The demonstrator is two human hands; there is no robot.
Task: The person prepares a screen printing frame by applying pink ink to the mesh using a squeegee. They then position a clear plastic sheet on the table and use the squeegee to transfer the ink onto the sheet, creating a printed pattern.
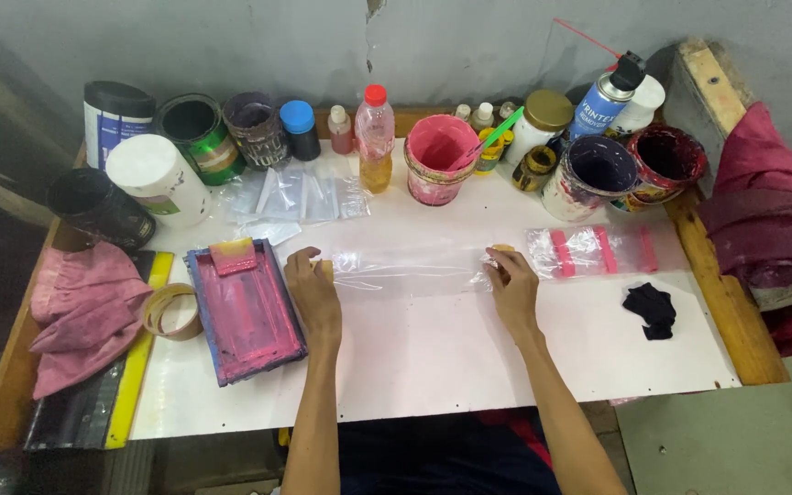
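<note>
Head view: both hands (pixel 315 289) (pixel 511 282) pinch ends of clear glossy plastic bag (pixel 414 264), stretched flat on white table (pixel 433 357).

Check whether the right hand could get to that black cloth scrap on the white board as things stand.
Probably yes: the black cloth scrap lies just right of the right hand on bare white board, nothing between. That hand now pinches the clear plastic strip.

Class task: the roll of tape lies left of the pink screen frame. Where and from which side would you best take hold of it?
Grip the tape roll across its ring wall, thumb inside the open core and fingers outside, coming straight down from above. It lies flat with the hole facing up; the frame crowds its right side.
</note>
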